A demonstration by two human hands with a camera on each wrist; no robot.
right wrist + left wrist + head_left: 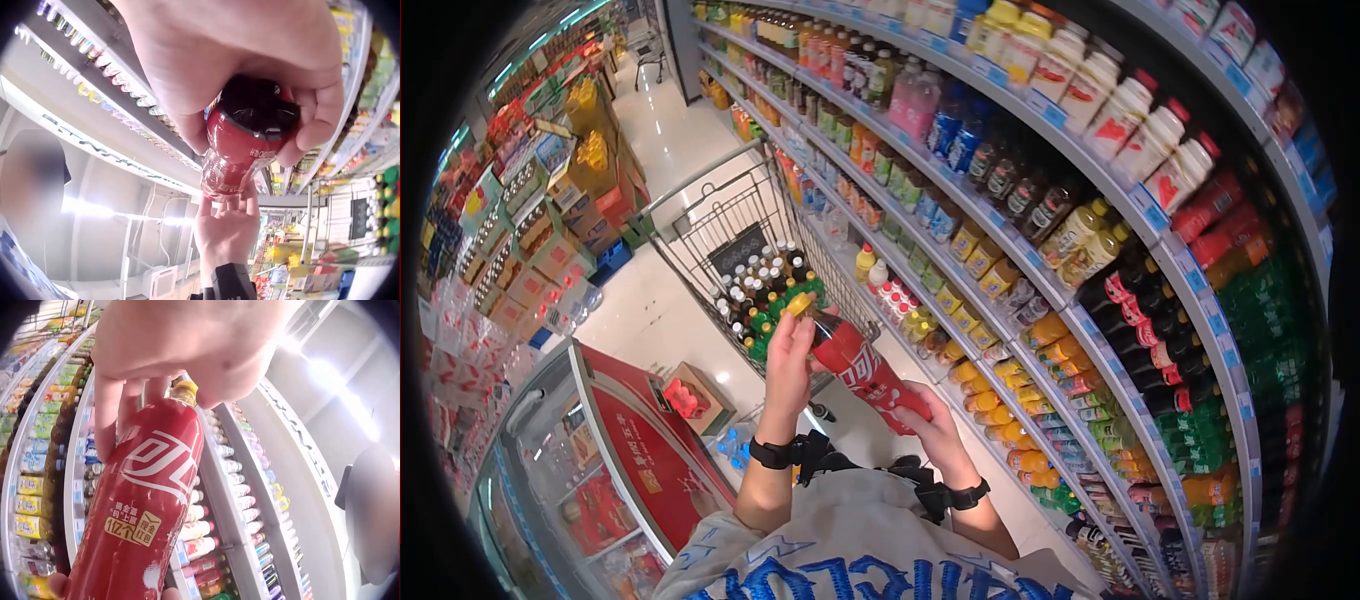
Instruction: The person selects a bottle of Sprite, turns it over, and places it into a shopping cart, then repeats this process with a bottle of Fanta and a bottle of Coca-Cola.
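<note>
A large cola bottle with a red label [862,368] and yellow cap [799,304] is held tilted across the front of the body in the head view. The left hand [790,345] grips its neck end, thumb and fingers around the cap area; in the left wrist view that hand [181,356] covers part of the neck beside the yellow cap [185,391]. The right hand [932,425] holds the lower end. In the right wrist view, the fingers of the right hand [250,69] curl round the dark bottle base [259,107].
A shopping cart [700,215] holding several bottles with white, green and yellow caps stands ahead. Drink shelves [1000,215] run along the right. A red-sided freezer [635,430] is at the left, with a cardboard box [700,398] on the floor beside it.
</note>
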